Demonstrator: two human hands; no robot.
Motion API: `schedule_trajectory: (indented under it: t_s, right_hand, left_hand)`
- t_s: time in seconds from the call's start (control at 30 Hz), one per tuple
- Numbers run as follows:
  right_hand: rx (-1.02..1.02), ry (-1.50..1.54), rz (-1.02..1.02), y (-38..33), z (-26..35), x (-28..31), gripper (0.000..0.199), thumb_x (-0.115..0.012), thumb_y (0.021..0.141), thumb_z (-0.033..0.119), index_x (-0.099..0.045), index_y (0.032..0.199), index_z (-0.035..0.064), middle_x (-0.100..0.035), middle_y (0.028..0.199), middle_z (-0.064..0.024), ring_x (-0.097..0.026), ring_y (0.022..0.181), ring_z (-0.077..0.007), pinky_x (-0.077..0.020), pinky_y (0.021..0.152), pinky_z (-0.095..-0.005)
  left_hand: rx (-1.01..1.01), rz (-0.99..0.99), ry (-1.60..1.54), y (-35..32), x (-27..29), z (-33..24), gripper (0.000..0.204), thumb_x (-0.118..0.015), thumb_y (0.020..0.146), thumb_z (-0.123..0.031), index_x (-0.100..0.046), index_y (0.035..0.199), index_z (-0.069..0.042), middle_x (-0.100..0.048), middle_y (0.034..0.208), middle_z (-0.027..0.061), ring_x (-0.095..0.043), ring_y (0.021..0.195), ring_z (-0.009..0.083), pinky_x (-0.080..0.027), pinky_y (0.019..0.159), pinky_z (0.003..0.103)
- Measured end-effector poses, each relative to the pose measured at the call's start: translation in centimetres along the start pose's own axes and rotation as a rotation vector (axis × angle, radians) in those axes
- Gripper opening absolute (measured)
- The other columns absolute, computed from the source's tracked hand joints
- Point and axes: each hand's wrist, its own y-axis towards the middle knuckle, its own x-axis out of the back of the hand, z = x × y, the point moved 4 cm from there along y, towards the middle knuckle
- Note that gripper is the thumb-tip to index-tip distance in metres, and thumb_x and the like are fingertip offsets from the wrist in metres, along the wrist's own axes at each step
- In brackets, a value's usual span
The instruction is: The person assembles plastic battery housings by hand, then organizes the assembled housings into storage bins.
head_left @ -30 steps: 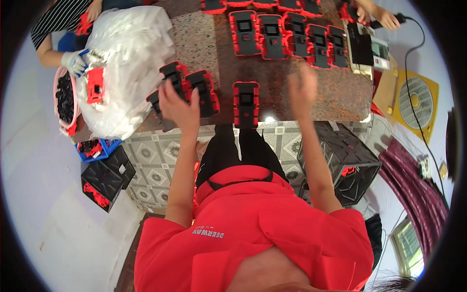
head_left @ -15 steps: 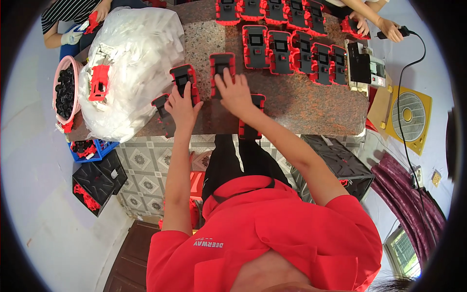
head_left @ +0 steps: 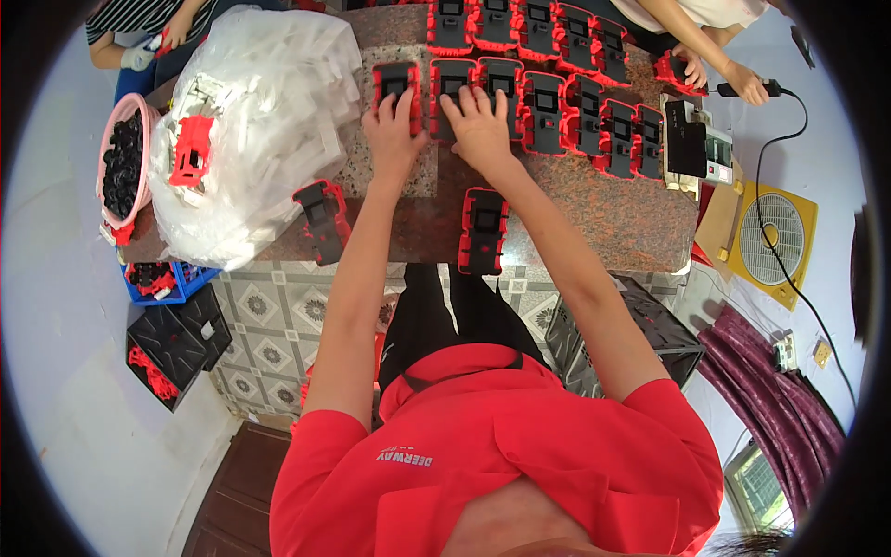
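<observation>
My left hand (head_left: 394,144) grips the lower end of a red-and-black plastic casing (head_left: 396,76), its fingers bent over the casing's dark face and the thumb at the right side. To the right, my right hand (head_left: 480,125) lies palm down with fingers spread, touching one casing (head_left: 453,77) and the neighbouring casing (head_left: 502,74). Its fingers cover part of both. Nearer to me, a tilted casing (head_left: 322,223) rests beside my left forearm, and another casing (head_left: 484,230) lies at the table's front edge, between my forearms.
More casings (head_left: 543,111) stand in two rows on the stone table (head_left: 594,209). White plastic bags (head_left: 269,121) heap at left beside a pink basket (head_left: 116,218) of black parts. Co-workers' hands (head_left: 738,84) work at far right, one holding a black corded tool (head_left: 766,89). A yellow fan (head_left: 775,237) stands right.
Both hands have moved away from me, sliding a casing each. The casing under my right hand now sits against the near row's left end; the left one lies farther back and to the right.
</observation>
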Motion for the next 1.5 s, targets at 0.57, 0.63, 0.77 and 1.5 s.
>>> schedule_trajectory:
  t_s: [0.57,0.63,0.77,1.5]
  right_hand:
    - [-0.862,0.603,0.256,-23.6,3.0,2.7,0.105,-0.083,0.061,0.027,-0.026,0.149,0.0232,-0.021,0.146,-0.0265,-0.044,0.119,-0.0498,-0.0463,0.094,-0.0504]
    - [-0.932,0.583,0.117,-26.3,-0.4,2.9,0.105,-0.082,0.059,0.026,-0.027,0.149,0.0223,-0.03,0.14,-0.0251,-0.045,0.117,-0.0461,-0.0464,0.094,-0.0477]
    - [-0.877,0.414,-0.212,-32.8,-10.8,5.1,0.118,-0.086,0.051,0.016,-0.022,0.149,0.0167,-0.044,0.13,-0.0241,-0.049,0.113,-0.0429,-0.0449,0.098,-0.0446]
    - [-1.084,0.317,-0.294,-36.6,-20.4,10.5,0.109,-0.085,0.062,0.038,-0.023,0.151,0.0228,-0.024,0.152,-0.0235,-0.029,0.138,-0.0417,-0.0301,0.106,-0.0583]
  left_hand:
    - [0.289,0.374,0.08,-17.3,3.9,-1.7,0.1,-0.081,0.065,-0.033,-0.028,0.148,-0.017,-0.034,0.136,0.0276,-0.044,0.117,0.0472,-0.039,0.099,0.051]
    - [0.138,0.414,-0.047,-17.3,1.6,-6.8,0.096,-0.079,0.067,-0.029,-0.029,0.147,-0.014,-0.033,0.136,0.0285,-0.042,0.117,0.0477,-0.038,0.099,0.051]
    - [-0.013,0.555,-0.276,-16.8,-3.5,-16.7,0.091,-0.077,0.07,-0.023,-0.028,0.147,-0.011,-0.027,0.138,0.0296,-0.035,0.121,0.0487,-0.035,0.101,0.051]
    - [-0.116,0.72,-0.651,-16.0,-13.2,-29.1,0.104,-0.073,0.081,-0.035,-0.002,0.151,-0.006,-0.009,0.148,0.0337,-0.016,0.138,0.044,-0.02,0.113,0.049]
